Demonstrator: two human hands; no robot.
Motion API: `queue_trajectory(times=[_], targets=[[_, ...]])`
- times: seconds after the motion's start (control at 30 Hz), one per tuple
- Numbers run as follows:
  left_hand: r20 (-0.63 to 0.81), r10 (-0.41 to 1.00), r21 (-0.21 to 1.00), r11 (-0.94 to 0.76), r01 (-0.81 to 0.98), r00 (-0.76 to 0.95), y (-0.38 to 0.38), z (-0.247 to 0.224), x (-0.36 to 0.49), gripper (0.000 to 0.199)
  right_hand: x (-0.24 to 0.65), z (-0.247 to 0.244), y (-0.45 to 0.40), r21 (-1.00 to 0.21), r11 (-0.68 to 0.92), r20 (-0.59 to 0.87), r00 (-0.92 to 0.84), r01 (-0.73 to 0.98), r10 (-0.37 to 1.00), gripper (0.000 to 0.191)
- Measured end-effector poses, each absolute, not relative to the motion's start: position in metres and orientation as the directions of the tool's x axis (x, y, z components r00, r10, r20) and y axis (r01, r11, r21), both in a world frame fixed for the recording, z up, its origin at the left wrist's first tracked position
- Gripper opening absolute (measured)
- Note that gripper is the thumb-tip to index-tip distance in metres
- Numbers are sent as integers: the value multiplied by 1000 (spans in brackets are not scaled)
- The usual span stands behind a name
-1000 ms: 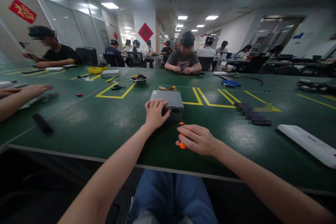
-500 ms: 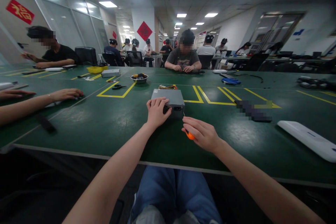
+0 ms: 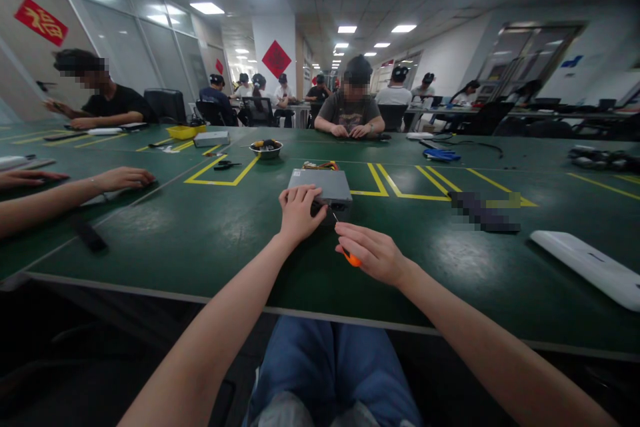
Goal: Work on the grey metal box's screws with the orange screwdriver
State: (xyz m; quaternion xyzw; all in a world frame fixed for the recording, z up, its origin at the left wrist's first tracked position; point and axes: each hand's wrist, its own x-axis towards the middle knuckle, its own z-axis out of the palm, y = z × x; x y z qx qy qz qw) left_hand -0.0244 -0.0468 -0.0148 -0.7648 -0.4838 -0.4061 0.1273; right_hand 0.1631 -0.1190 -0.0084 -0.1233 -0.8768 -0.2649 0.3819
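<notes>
A grey metal computer power supply [image 3: 324, 181] sits on the green table before me, its dark power socket on the near side. Colored wires [image 3: 320, 165] stick out behind it. My left hand [image 3: 301, 212] grips its near left part, fingers over the top and thumb along the front. In my right hand [image 3: 373, 250] is a screwdriver [image 3: 351, 258] with an orange and black handle. Its thin shaft points up and left at the near face of the unit. Whether the tip touches a screw is too small to tell.
A metal bowl [image 3: 265, 149] with tools stands behind, left of the unit, near black pliers-like tools [image 3: 227, 165]. Blue gloves [image 3: 441, 155] and a white elongated case [image 3: 587, 267] lie to the right. Another person's hand [image 3: 125, 178] rests on the table at left.
My right hand has moved left with the screwdriver, bringing its shaft along the unit's near face closer to my left thumb. My left hand and the unit have stayed in place.
</notes>
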Motion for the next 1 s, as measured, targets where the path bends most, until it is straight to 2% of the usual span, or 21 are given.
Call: queue_trajectory(times=[0.2,0.43,0.57,0.7,1.0], targets=[[753,626,199,-512,835,205,-46,-16,-25,32,163,-9,-118,380,820,730,-683,428,18,33],[755,620,198,-528,826,215,-47,-16,-26,31,158,-12,-122,409,752,751,-658,517,44,30],[780,568,146,-572,807,262,-49,-15,-27,30,155,-9,-128,419,763,704,-707,493,71,24],[774,552,129,-618,776,311,-50,-14,-29,30,155,-6,-137,413,786,650,-754,460,100,32],[762,591,181,-586,789,264,-50,-14,-26,29,152,-3,-136,362,779,771,-634,512,58,21]])
